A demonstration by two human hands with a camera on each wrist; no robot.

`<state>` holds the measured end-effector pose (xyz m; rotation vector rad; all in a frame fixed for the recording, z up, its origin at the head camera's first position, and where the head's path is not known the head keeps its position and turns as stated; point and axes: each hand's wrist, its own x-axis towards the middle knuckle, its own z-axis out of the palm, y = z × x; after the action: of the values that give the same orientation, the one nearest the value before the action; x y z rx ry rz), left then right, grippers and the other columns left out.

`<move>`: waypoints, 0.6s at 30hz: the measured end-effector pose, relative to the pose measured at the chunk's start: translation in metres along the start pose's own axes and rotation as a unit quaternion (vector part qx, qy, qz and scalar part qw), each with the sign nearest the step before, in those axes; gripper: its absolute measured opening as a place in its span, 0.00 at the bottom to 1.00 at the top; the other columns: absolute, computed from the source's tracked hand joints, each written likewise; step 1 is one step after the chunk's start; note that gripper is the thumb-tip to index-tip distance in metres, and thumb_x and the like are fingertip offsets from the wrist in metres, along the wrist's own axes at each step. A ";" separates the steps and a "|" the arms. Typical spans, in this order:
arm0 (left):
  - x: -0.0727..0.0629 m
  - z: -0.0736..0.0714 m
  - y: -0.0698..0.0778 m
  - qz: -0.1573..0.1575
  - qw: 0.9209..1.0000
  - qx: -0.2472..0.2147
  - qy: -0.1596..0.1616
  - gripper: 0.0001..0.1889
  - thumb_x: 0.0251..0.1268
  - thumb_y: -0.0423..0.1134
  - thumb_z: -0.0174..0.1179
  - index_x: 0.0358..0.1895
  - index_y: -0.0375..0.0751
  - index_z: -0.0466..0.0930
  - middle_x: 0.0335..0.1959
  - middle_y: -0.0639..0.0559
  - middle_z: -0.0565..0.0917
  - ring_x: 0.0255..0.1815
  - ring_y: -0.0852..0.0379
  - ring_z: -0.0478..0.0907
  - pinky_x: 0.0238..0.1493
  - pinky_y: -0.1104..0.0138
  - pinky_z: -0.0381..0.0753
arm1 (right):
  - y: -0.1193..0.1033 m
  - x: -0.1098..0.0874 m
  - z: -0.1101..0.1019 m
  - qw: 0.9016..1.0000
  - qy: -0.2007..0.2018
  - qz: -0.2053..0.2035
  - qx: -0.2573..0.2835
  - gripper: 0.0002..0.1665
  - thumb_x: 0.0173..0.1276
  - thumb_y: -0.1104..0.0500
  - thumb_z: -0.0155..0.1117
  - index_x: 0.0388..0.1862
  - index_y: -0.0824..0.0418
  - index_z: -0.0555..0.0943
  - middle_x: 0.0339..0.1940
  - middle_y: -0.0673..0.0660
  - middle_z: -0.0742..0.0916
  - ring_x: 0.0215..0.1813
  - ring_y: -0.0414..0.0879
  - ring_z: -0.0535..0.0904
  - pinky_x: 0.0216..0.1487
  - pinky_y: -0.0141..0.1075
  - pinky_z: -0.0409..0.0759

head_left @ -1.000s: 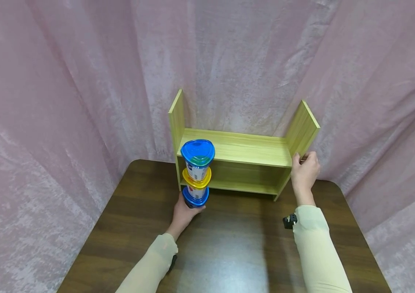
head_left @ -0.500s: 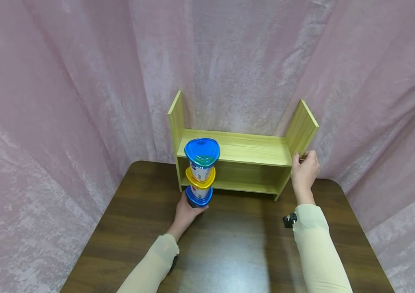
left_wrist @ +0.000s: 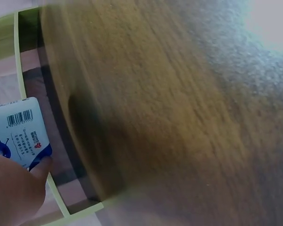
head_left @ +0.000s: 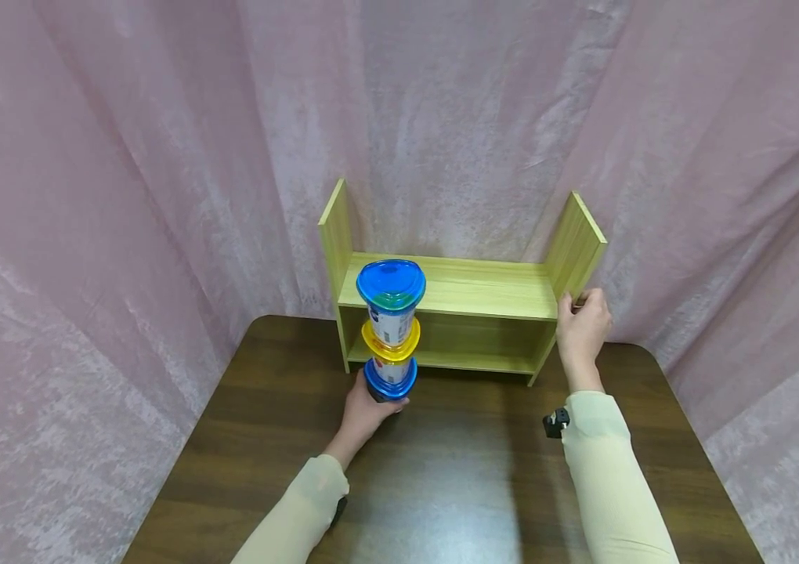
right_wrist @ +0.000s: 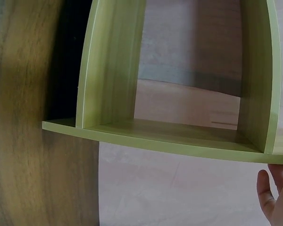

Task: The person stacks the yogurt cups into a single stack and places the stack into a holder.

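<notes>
My left hand [head_left: 364, 411] grips the lowest of a stack of plastic tubs, holding it in front of the shelf's left part. The stack has a blue lid [head_left: 391, 283] on top, a yellow lid [head_left: 391, 341] in the middle and another blue lid [head_left: 390, 380] below. In the left wrist view, a white printed tub [left_wrist: 23, 127] with a barcode shows beside the fingers. At the right side panel of the pale wooden shelf [head_left: 484, 296], my right hand [head_left: 585, 333] pinches the front edge with bent fingers. The right wrist view shows fingertips [right_wrist: 279, 173] against that panel.
The two-level shelf stands at the back of a dark wooden table [head_left: 442, 470], its side panels [head_left: 336, 235] rising above the upper board. Pink curtains [head_left: 456, 125] hang behind and on both sides.
My left hand and the stack of tubs have shifted slightly to the right along the shelf. The right hand stays at the right panel, and the head view has moved slightly.
</notes>
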<state>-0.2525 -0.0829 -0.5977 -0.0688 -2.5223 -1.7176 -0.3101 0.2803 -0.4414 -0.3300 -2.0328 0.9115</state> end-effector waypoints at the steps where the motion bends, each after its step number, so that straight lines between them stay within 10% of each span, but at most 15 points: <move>1: 0.000 0.000 0.001 0.000 1.000 0.002 -0.001 0.50 0.51 0.50 0.80 0.73 0.41 0.58 0.66 0.40 0.74 0.66 0.40 0.72 0.68 0.44 0.69 | 0.000 0.000 0.000 1.000 -0.001 0.000 0.001 0.12 0.69 0.60 0.63 0.35 0.70 0.76 0.33 0.70 0.84 0.38 0.70 0.80 0.46 0.59 0.75; 18: 0.004 -0.003 0.016 0.020 0.999 0.004 -0.026 0.48 0.51 0.49 0.80 0.72 0.41 0.60 0.66 0.42 0.75 0.65 0.41 0.74 0.66 0.43 0.71 | 0.000 0.000 0.007 1.000 -0.009 0.004 0.002 0.12 0.69 0.60 0.63 0.35 0.70 0.75 0.33 0.70 0.83 0.39 0.70 0.79 0.47 0.59 0.74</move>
<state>-0.2547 -0.0798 -0.5813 -0.1643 -2.5456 -1.7141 -0.3157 0.2770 -0.4435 -0.3289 -2.0465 0.9257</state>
